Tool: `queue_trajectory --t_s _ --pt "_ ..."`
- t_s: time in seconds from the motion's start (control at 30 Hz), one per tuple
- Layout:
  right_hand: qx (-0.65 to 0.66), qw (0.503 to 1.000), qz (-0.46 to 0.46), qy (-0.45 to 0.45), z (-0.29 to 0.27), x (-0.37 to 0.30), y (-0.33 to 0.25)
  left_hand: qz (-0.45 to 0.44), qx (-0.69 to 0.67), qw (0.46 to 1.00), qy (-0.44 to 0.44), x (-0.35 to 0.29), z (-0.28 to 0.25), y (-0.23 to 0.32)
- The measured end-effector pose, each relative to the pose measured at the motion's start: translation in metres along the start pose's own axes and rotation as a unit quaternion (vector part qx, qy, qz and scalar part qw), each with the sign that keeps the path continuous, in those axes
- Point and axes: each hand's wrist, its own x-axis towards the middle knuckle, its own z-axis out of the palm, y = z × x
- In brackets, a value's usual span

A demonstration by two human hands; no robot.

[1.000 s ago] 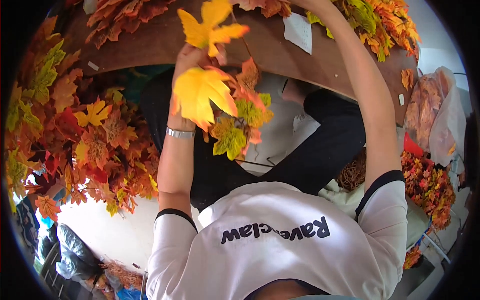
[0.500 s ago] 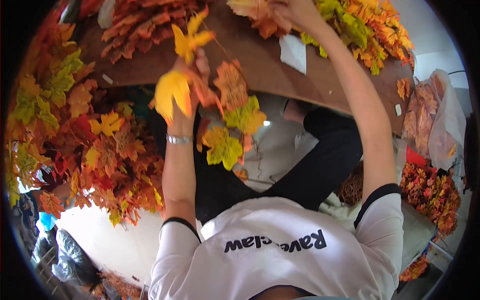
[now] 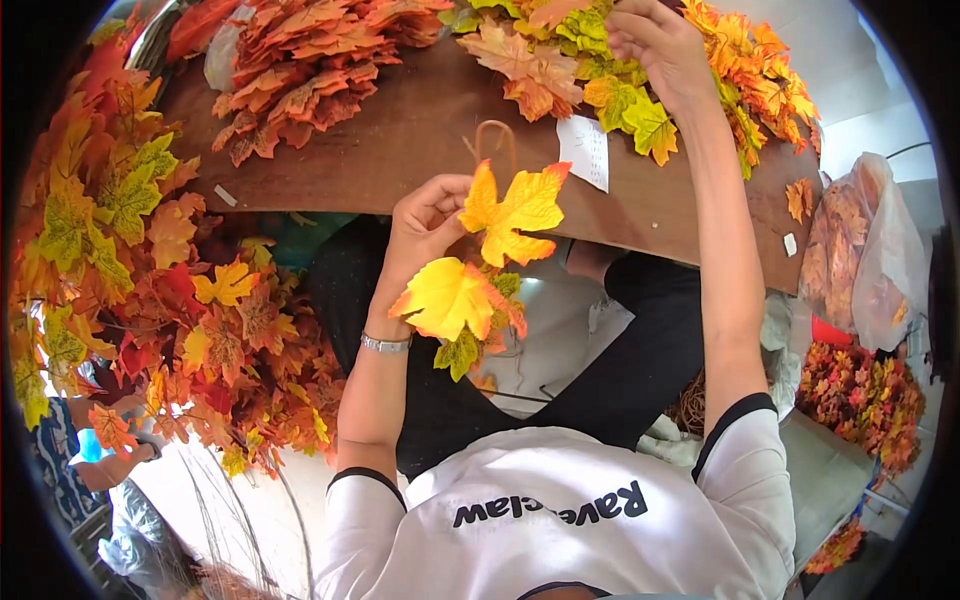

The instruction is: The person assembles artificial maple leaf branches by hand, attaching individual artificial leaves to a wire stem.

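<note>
My left hand (image 3: 432, 222) is closed in a pinch on the stem of an artificial maple leaf garland, in front of the table edge. Bright yellow-orange leaves (image 3: 445, 298) hang from it, with green and orange leaves lower down. A thin brown stem loops up above the fingers. My right hand (image 3: 660, 48) is over a pile of yellow-green leaves (image 3: 640, 118) at the table's far side. Its fingers are bent and slightly apart, and I see nothing between them. Beside that pile, to its left, are peach-orange leaves (image 3: 530, 68).
The brown table (image 3: 330, 165) carries a stack of red-orange leaves (image 3: 300, 75), orange-yellow leaves (image 3: 760, 70) and a white paper (image 3: 584, 152). Leafy garlands (image 3: 220, 330) crowd the left. At right stands a plastic bag of leaves (image 3: 850, 240). Another person's arm (image 3: 115, 468) shows lower left.
My left hand has come nearer and to the right with the garland. My right hand has moved right, off the peach leaves to the green pile. Another person's arm and thin stems now show lower left.
</note>
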Motion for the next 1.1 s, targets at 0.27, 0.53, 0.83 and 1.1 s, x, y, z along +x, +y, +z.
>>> queue_trajectory --t_s 0.27,0.53,0.83,1.1 --pt "0.182 0.975 -0.044 -0.119 0.037 -0.139 0.050 0.186 0.284 0.939 -0.053 -0.005 0.010 -0.015" --pt "0.484 0.842 0.239 -0.016 0.033 -0.178 0.102 -0.026 -0.025 0.998 -0.051 -0.007 0.032 -0.015" --pt "-0.011 0.998 -0.018 -0.059 0.020 -0.191 0.086 -0.041 -0.175 0.974 -0.142 -0.023 0.015 -0.036" --pt "0.525 0.850 0.035 0.027 0.014 -0.175 0.049 -0.074 0.033 0.997 -0.022 0.001 0.040 -0.029"
